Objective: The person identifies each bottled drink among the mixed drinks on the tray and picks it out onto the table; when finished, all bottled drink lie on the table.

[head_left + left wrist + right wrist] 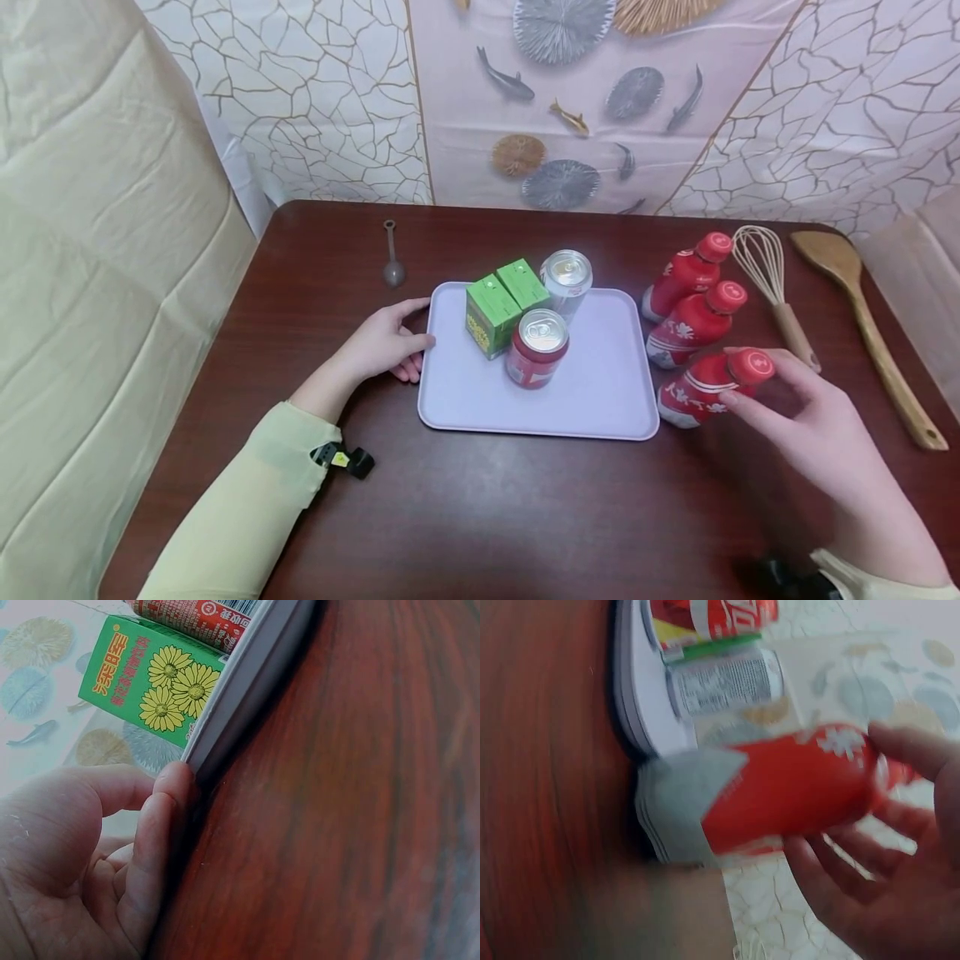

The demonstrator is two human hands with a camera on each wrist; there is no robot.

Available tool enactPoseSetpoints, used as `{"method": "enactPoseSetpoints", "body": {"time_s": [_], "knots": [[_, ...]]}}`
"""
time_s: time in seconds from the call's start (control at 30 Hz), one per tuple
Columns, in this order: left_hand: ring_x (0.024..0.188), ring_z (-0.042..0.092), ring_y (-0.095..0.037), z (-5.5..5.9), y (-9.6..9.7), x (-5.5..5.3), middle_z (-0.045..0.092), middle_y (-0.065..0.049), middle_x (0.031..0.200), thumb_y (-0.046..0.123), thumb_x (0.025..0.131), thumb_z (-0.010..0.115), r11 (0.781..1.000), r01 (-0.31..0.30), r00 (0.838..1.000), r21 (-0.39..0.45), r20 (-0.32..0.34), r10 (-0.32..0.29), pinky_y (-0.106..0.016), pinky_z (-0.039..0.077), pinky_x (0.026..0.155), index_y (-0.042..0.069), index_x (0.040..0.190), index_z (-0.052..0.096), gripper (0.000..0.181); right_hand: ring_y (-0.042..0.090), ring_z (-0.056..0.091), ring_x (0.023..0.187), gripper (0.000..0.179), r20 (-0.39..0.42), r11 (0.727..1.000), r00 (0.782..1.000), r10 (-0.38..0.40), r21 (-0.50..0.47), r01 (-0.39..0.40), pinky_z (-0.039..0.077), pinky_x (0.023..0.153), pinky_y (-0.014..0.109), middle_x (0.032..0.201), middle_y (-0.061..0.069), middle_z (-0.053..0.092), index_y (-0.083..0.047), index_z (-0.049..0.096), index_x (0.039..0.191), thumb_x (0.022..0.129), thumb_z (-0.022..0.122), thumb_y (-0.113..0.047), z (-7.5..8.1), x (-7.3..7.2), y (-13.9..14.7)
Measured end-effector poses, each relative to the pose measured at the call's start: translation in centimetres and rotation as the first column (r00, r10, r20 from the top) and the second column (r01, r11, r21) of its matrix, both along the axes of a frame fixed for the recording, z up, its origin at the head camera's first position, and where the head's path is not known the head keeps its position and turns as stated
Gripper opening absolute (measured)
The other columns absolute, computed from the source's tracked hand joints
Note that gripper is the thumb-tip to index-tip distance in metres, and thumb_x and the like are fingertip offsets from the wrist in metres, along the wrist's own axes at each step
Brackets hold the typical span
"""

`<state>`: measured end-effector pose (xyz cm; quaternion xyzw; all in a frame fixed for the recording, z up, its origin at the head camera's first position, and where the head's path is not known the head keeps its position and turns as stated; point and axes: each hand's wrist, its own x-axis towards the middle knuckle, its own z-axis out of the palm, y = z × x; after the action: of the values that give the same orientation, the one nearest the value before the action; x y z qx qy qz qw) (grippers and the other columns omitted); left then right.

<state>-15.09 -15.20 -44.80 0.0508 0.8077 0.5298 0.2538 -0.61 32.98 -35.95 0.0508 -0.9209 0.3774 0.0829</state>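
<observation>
My left hand (386, 340) grips the left rim of a pale lilac tray (600, 400), thumb at the edge. On the tray stand two green drink boxes (150, 686) with yellow flowers, a red can (534, 367) and a silver-white can (727, 679). To the right of the tray, my right hand (813, 425) holds the nearest red bottle (780, 791) near its neck, thumb on one side and fingers on the other. Its base is close to the tabletop; whether it touches, I cannot tell. Two similar red bottles, a middle one (678, 333) and a far one (678, 283), stand behind it.
A small spoon (393, 271) lies at the back left of the dark wooden table (480, 508). Right of the bottles lie a whisk (795, 333) and a wooden spatula (873, 329). Patterned cloth (337, 100) hangs behind the table's far edge.
</observation>
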Motion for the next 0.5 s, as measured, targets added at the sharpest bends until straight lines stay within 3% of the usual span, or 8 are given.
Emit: {"method": "enactPoseSetpoints", "body": {"time_s": [0.1,0.2,0.3,0.37,0.43,0.5], "knots": [[0.055,0.072,-0.027,0.1,-0.1,0.2,0.070,-0.015,0.067,0.015,0.098,0.068,1.000,0.005,1.000,-0.002,0.000,-0.005,-0.039,0.062,0.052,0.016,0.162,0.033,0.073,-0.013,0.060,0.108,0.064,0.017,0.998,0.998,0.058,-0.016,-0.058,0.042,0.089,-0.001,0.128,-0.024,0.062,-0.010,0.059,0.143,0.084,0.081,0.003,-0.2,0.2,1.0],[0.056,0.072,-0.027,0.2,-0.3,0.3,0.071,-0.015,0.069,0.016,0.098,0.067,1.000,-0.002,1.000,-0.005,-0.009,0.002,-0.039,0.062,0.053,0.016,0.161,0.033,0.072,-0.010,0.062,0.109,0.064,0.011,0.995,0.997,0.079,-0.055,-0.078,0.046,0.088,0.001,0.131,-0.022,0.063,-0.004,0.055,0.146,0.086,0.075,0.009,-0.4,0.0,1.9],[0.058,0.072,-0.027,0.5,-0.8,0.7,0.071,-0.015,0.072,0.016,0.098,0.068,1.000,0.002,0.999,-0.010,-0.041,-0.003,-0.040,0.063,0.055,0.015,0.160,0.035,0.071,-0.013,0.061,0.107,0.056,-0.017,0.998,1.000,0.009,-0.054,-0.010,0.044,0.087,0.000,0.123,-0.025,0.064,-0.005,0.056,0.146,0.092,0.071,0.004,-0.9,-0.5,2.4],[0.060,0.072,-0.025,0.9,-1.2,1.2,0.072,-0.012,0.074,0.017,0.098,0.067,0.999,0.020,0.995,-0.036,-0.100,-0.024,-0.039,0.063,0.057,0.015,0.160,0.036,0.069,-0.017,0.060,0.103,0.056,-0.035,0.998,0.998,-0.054,-0.043,0.052,0.043,0.084,-0.002,0.121,-0.029,0.062,-0.009,0.055,0.148,0.095,0.070,-0.001,-1.2,-0.9,2.6],[0.063,0.072,-0.020,1.4,-1.7,1.9,0.073,-0.008,0.077,0.018,0.098,0.067,0.993,0.037,0.976,-0.116,-0.211,-0.061,-0.037,0.063,0.061,0.015,0.158,0.039,0.066,-0.023,0.054,0.105,0.061,-0.058,0.994,0.992,-0.111,0.003,0.112,0.040,0.085,-0.004,0.131,-0.021,0.064,-0.016,0.051,0.153,0.096,0.070,-0.007,-1.6,-1.3,2.6],[0.070,0.073,-0.016,2.0,-2.1,2.8,0.075,-0.003,0.084,0.020,0.098,0.067,0.976,0.020,0.935,-0.219,-0.341,-0.096,-0.036,0.061,0.068,0.015,0.156,0.043,0.063,-0.010,0.054,0.124,0.069,-0.093,0.987,0.985,-0.147,0.051,0.153,0.038,0.102,0.003,0.148,-0.006,0.058,-0.019,0.042,0.159,0.096,0.070,-0.010,-1.7,-1.8,2.5]]}}
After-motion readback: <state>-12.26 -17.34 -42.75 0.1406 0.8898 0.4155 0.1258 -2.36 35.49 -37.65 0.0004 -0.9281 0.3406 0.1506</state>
